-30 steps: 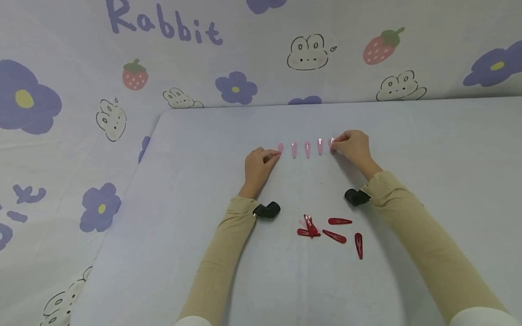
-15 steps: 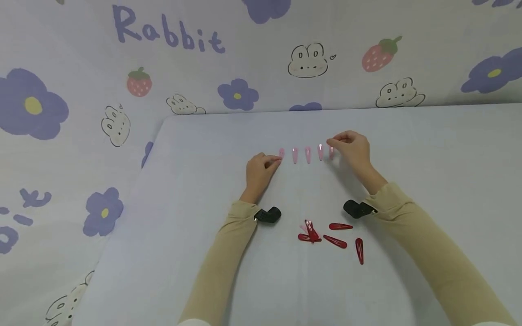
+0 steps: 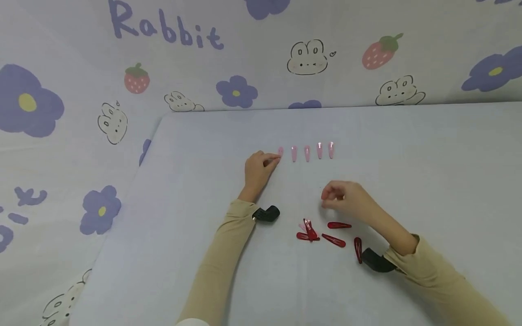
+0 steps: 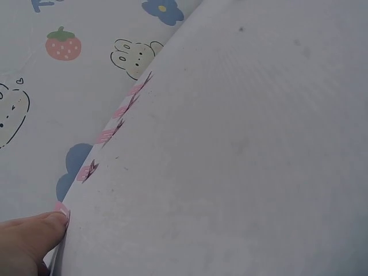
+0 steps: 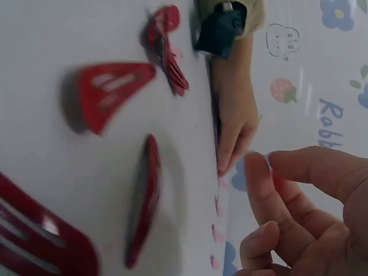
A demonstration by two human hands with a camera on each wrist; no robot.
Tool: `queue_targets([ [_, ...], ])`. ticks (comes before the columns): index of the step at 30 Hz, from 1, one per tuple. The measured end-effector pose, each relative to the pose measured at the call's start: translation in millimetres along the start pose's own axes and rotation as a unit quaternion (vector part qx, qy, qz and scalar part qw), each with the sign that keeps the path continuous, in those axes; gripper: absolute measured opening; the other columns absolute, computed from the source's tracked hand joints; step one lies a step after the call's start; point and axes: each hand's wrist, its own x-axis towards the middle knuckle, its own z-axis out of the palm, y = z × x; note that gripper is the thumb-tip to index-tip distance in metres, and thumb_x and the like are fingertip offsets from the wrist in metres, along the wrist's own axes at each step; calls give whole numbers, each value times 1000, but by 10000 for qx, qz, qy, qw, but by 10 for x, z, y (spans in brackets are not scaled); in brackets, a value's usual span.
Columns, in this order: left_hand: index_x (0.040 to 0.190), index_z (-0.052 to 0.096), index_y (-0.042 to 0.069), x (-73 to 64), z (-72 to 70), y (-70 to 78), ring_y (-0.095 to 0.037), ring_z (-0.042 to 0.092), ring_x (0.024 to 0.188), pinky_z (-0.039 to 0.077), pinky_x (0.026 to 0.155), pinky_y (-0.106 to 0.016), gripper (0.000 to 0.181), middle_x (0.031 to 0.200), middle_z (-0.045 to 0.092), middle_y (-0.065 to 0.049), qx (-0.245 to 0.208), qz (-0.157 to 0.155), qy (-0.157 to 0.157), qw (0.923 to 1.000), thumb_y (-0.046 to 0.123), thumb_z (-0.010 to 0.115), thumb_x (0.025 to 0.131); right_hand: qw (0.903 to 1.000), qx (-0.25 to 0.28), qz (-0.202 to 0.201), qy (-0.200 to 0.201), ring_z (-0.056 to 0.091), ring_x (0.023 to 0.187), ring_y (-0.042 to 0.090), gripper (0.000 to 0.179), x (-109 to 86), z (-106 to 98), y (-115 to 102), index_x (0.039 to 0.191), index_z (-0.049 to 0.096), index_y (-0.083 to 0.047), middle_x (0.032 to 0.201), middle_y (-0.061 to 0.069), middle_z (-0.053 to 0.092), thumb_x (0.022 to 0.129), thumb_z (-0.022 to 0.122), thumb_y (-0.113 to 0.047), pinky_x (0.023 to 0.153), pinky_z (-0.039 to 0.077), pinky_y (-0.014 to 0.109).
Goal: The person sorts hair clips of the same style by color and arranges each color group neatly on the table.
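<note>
Pink clip (image 3: 280,149), left hand (image 3: 258,172) pinching, right hand (image 3: 351,198) hovering

1. The left hand (image 3: 257,172) is covering part of the leftmost pink clip (image 3: 280,150).
2. Red clips (image 3: 311,231) are mostly hiding another pink clip (image 3: 302,227).
3. The right wrist view is cutting off one red clip (image 5: 64,237).

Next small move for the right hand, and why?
Probably lower the right hand's grip and lift the upper red clip off the pile: that grip looks empty and hangs near it, five pink clips already lie in a row, and something pink peeks out beneath the red.
</note>
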Motion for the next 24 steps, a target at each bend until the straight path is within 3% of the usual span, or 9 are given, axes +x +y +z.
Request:
queue_targets([
  [4, 89, 74, 11, -4, 6, -23, -14, 40, 57, 33, 56, -28, 15, 60, 47, 0, -16, 51, 18, 10000, 22, 67, 81, 9993, -81, -49, -363, 50, 70, 15, 11, -191, 167, 24, 78, 57, -11, 72, -6, 59, 77, 67, -5, 63, 41, 31],
  [10, 88, 74, 10, -11, -21, -24, -14, 41, 56, 33, 55, -28, 13, 60, 48, -1, -83, 64, 87, 9999, 18, 68, 80, 9984, 53, -81, -553, 51, 72, 14, 14, -310, 320, 17, 78, 57, -11, 74, -7, 58, 75, 65, -1, 61, 41, 30],
  [18, 88, 73, 10, -9, -8, 20, -15, 40, 55, 33, 55, -29, 13, 59, 46, -1, -161, 121, 37, 9998, 19, 68, 80, 9993, -108, -158, -320, 47, 68, 13, 15, -381, 378, 2, 75, 58, -11, 69, -9, 57, 74, 68, 0, 60, 39, 28],
  [24, 88, 74, 9, -13, -1, 23, -15, 40, 55, 33, 55, -29, 13, 59, 46, -1, -243, 55, 20, 9997, 18, 68, 80, 9990, -406, 174, -43, 38, 65, 15, 22, -413, 462, -22, 72, 54, -13, 64, -4, 46, 68, 75, -7, 56, 33, 28],
])
